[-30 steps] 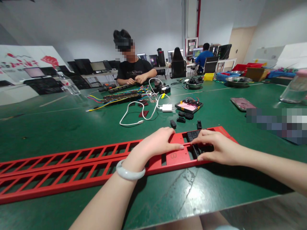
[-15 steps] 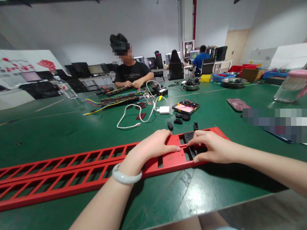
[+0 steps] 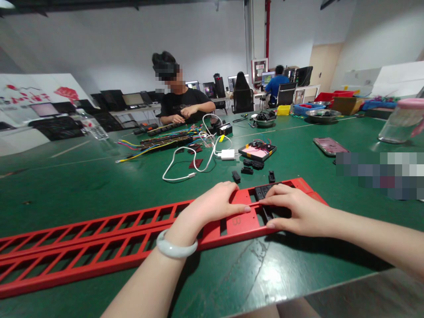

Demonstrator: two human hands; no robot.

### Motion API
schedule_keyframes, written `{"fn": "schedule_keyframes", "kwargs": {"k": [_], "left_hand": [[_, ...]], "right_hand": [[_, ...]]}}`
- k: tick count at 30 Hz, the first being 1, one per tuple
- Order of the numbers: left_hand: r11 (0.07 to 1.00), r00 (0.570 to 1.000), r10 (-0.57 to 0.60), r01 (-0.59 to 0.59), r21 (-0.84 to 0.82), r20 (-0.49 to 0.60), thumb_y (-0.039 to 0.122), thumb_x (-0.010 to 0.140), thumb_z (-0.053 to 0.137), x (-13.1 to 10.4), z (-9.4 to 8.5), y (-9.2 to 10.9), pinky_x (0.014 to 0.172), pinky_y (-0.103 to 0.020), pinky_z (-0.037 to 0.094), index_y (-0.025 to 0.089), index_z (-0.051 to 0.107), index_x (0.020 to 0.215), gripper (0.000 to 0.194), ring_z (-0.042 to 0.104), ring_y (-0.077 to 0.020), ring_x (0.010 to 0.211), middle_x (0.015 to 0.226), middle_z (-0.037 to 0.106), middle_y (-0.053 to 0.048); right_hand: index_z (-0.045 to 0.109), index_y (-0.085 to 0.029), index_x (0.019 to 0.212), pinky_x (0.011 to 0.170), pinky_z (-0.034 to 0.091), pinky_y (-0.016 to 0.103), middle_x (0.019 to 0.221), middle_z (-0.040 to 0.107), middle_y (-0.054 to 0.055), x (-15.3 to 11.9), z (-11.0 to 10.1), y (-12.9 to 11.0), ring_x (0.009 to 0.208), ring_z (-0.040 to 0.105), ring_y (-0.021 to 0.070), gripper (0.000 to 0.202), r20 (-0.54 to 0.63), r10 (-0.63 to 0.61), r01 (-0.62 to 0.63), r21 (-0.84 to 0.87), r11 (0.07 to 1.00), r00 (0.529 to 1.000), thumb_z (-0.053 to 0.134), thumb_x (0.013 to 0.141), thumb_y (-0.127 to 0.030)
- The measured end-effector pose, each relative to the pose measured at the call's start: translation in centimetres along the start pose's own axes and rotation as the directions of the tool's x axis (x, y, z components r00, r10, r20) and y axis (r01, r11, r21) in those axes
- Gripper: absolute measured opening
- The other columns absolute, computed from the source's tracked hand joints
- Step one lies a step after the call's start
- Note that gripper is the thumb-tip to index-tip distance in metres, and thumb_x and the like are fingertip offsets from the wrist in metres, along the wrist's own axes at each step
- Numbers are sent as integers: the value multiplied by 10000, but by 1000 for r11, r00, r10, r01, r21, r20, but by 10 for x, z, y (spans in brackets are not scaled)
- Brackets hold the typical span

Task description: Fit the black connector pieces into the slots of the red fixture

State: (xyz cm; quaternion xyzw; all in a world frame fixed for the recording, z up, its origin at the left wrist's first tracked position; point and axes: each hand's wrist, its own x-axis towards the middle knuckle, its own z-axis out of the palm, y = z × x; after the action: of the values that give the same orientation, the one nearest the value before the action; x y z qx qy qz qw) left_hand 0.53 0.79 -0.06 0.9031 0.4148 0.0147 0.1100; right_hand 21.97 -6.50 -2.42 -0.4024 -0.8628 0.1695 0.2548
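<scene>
Two long red slotted frames (image 3: 238,224) lie side by side on the green table, running from the left edge to the right of centre. My left hand (image 3: 215,203) grips them near their right end, thumb flat on top and fingers bent over the far frame. My right hand (image 3: 289,207) pinches a black plastic block (image 3: 267,215) in an opening of the near frame, its thumb at the near rim. Another black block (image 3: 261,191) sits in the far frame's opening, just beyond my right fingers. The fingers partly cover both blocks.
Several loose black blocks (image 3: 247,170) lie beyond the frames. Farther off are a white charger (image 3: 228,154) with its cable, a wired tray (image 3: 257,150), wire bundles (image 3: 159,143) and a phone (image 3: 330,146). A co-worker (image 3: 183,104) sits across; a jug (image 3: 400,121) stands right.
My right hand's fingers have shifted slightly towards me along the black block. My left hand stays on the frames. Across the table, the co-worker's hands have moved apart. The whole view has shifted slightly.
</scene>
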Motion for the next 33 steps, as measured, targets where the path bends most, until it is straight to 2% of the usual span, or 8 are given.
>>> {"fn": "schedule_keyframes", "kwargs": {"k": [4,9,21,28,33], "left_hand": [[1000,1000,1,-1,-9,-4,654,651,455,0,1,-1,707,-293,396,188,521,978,573,519,-215,836,935,546,-63],[1000,1000,11,-11,-1,-7,648,658,451,0,0,0,705,-290,393,188,523,956,553,515,-213,837,929,547,-61],[999,999,31,-31,16,-13,659,664,428,0,1,-1,676,-283,387,186,525,919,546,509,-201,798,893,547,-53],[1000,1000,27,-27,7,-13,648,664,436,1,1,0,674,-282,385,184,530,911,534,512,-199,792,896,550,-54],[1000,1000,-1,1,1,-7,635,656,459,-1,0,2,678,-279,387,186,532,909,521,516,-199,802,902,550,-52]], "right_hand": [[598,-169,1003,747,428,306,894,570,97,-1,8,-3,860,471,177,262,-88,-99,75,-240,968,991,419,836,-261],[623,-151,848,719,414,318,842,561,98,-1,11,-4,785,445,180,197,-59,-187,139,-464,875,981,429,819,-167],[598,-146,708,669,380,282,752,515,71,3,11,1,711,392,161,197,46,-270,254,-519,817,962,432,814,-148],[609,-143,718,687,380,293,733,533,75,4,7,-2,712,411,165,214,123,-290,311,-513,800,949,417,812,-134],[607,-150,697,699,376,289,704,539,66,5,7,1,697,428,155,227,125,-333,350,-492,797,935,414,815,-134]]}}
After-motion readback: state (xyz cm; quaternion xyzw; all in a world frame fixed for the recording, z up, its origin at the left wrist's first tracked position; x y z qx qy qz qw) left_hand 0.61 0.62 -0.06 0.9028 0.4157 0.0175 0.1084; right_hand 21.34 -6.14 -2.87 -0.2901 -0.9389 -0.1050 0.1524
